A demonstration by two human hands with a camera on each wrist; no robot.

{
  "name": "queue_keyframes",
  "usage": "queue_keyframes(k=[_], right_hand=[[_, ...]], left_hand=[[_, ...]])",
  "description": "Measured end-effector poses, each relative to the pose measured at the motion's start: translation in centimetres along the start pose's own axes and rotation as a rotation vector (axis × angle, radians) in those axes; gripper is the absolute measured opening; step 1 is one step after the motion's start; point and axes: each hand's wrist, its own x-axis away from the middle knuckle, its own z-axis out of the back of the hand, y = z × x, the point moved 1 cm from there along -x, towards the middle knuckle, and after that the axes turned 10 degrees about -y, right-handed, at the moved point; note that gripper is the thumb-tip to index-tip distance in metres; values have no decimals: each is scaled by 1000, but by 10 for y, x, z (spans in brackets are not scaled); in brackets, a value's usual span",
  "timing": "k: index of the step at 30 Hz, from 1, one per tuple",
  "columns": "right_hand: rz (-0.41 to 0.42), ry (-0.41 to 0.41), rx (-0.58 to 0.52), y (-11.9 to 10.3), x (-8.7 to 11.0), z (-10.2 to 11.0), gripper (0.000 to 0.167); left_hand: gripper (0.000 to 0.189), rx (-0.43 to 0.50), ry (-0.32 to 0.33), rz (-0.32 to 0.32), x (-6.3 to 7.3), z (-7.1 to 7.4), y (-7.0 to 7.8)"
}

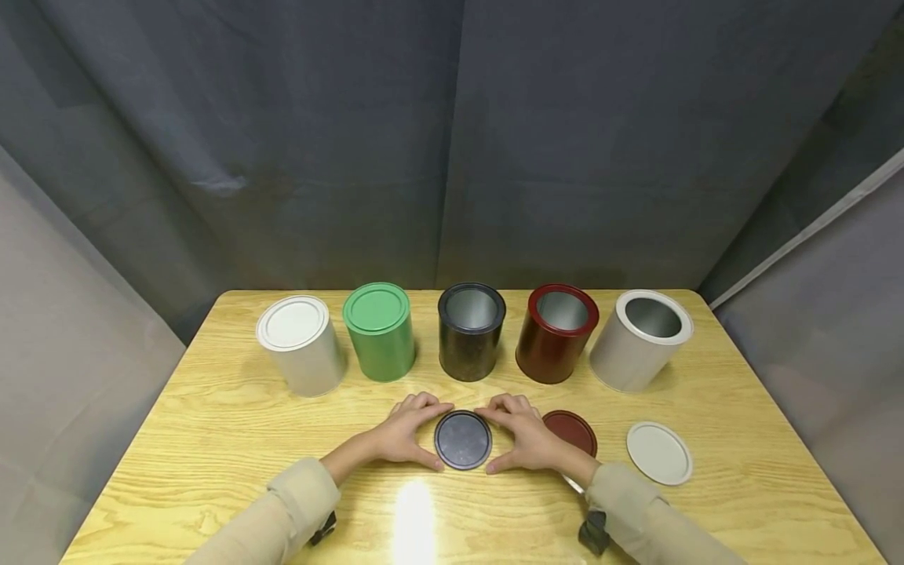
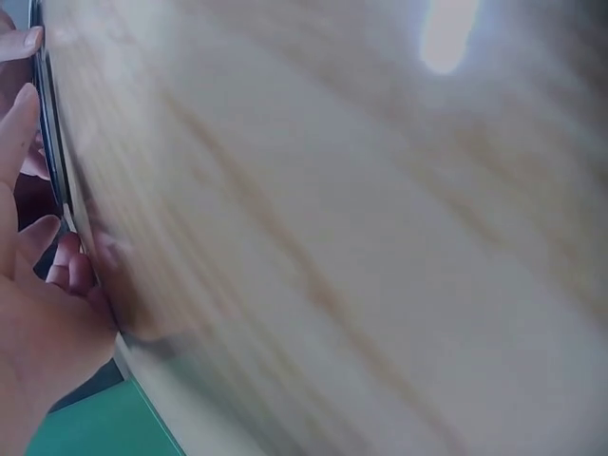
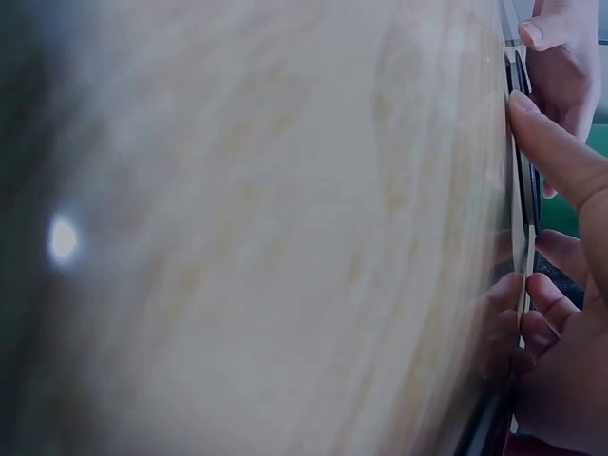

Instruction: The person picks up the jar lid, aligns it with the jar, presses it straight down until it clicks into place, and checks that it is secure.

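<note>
I had the round black lid [image 1: 462,439] lying flat on the pale wood-grain table [image 1: 233,471], near side, centre, with the left hand [image 1: 406,431] and right hand [image 1: 530,437] framing it. Each hand's thumb and forefinger stood wide apart along the lid's rim; from where I sat I couldn't tell whether any fingertip pressed it. Five cylindrical cans made a row on the far side. The leftmost white can [image 1: 311,369] and the glossy green can [image 1: 384,353] beside it were lidded, so I couldn't see inside. The black can [image 1: 468,349], dark red can [image 1: 549,353] and rightmost white can [image 1: 628,362] stood uncovered, their grey inner walls showing; I couldn't make out their bottoms. A round dark red lid [image 1: 574,431], partly behind the right hand, and a flat white lid [image 1: 660,453] lay to the right.
</note>
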Motion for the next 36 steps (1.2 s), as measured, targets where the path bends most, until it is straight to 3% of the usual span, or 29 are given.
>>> queue_keyframes(k=[16,36], right_hand=[[-21,3,10,-1,-6,-2,77],[-18,-10,-52,-5,-4,-2,72]], left_hand=[[81,-28,-6,47,-1,1,5],[78,-61,-3,8,-3,-1,6]])
